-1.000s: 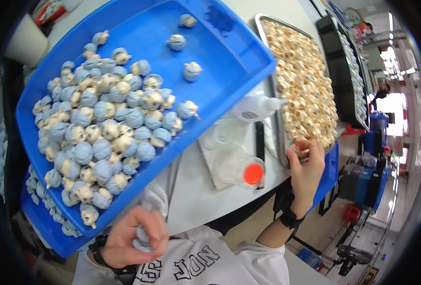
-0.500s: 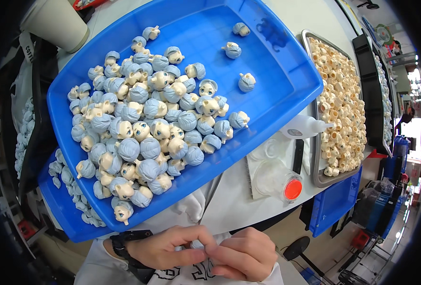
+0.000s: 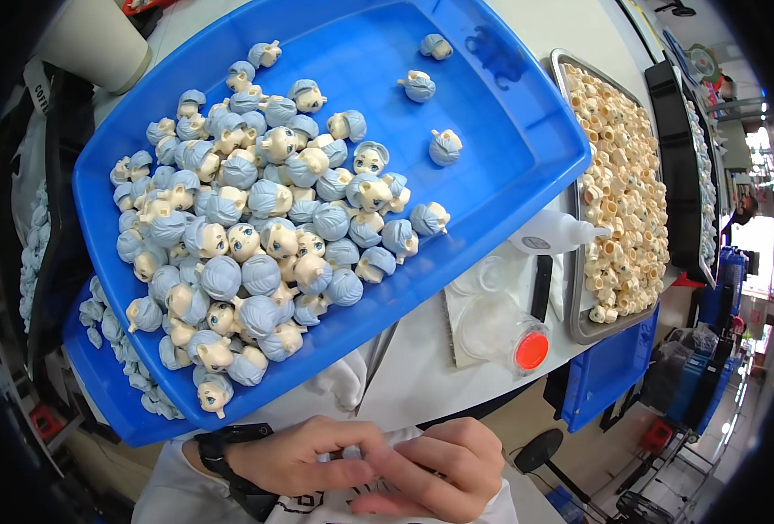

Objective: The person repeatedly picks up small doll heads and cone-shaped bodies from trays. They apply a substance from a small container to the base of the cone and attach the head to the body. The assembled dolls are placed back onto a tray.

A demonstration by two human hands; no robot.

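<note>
My left hand (image 3: 313, 458), with a black watch (image 3: 234, 454) on its wrist, is close to my lap with thumb and index finger curled. My right hand (image 3: 452, 467) meets it, its fingers bent against the left fingertips. Whatever sits between them is small and almost wholly covered by the fingers. Just beyond them stands a big blue tray (image 3: 404, 297) with a heap of small doll heads (image 3: 260, 275), cream-faced with pale blue hair. Several lie apart from the heap, among them a doll head (image 3: 445, 148) on the tray's right side.
A metal tray of cream hollow parts (image 3: 618, 192) stands right, beside a white squeeze bottle (image 3: 553, 233) and a clear jar with red lid (image 3: 527, 349). Pale blue pieces (image 3: 120, 341) fill a lower blue tray at left. A white cup (image 3: 99, 44) is at far left.
My right hand's fingers have opened out slightly and turned against the left ones. The pale blue bit visible between the fingers before is now mostly covered. The view has shifted slightly.
</note>
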